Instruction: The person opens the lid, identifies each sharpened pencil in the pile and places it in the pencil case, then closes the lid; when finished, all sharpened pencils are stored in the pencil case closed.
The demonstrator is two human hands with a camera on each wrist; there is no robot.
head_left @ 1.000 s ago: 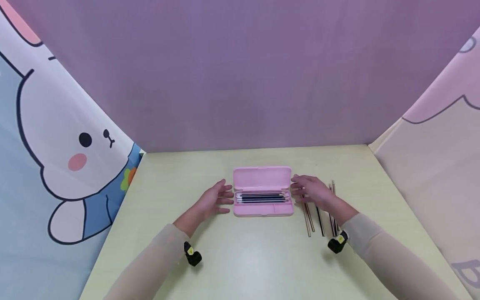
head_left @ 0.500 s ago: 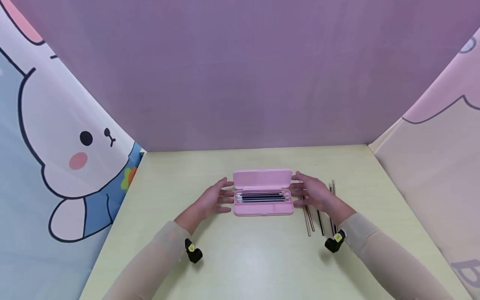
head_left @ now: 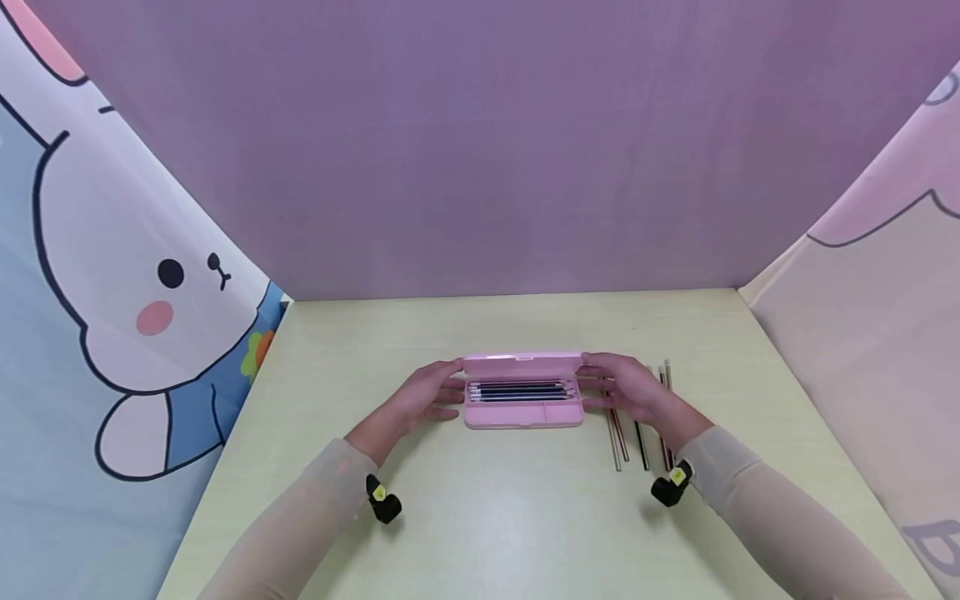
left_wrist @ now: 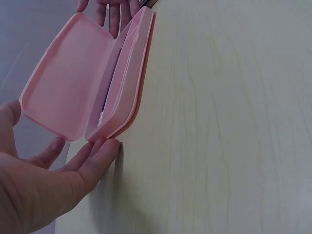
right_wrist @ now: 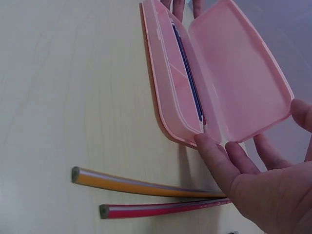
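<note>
A pink pencil case (head_left: 522,419) lies on the table with its lid (head_left: 522,364) raised and tilted up at the back. Several dark pencils (head_left: 521,392) lie side by side in its rear compartment. My left hand (head_left: 420,397) is at the case's left end; in the left wrist view the thumb touches the lid's edge and fingertips touch the base. At the other end is my right hand (head_left: 630,387), its thumb likewise at the lid's edge and its fingers (right_wrist: 217,158) against the base. Fingers on both hands are fairly straight.
Several loose pencils (head_left: 620,442) lie on the table (head_left: 495,508) beneath and beside the right hand. Among them the right wrist view shows a yellow pencil (right_wrist: 136,183) and a red pencil (right_wrist: 161,210). A purple backdrop (head_left: 510,167) stands behind the table.
The lid has swung up from lying back to a steeper tilt. Both hands have closed in on the case ends, thumbs now at the lid's edges.
</note>
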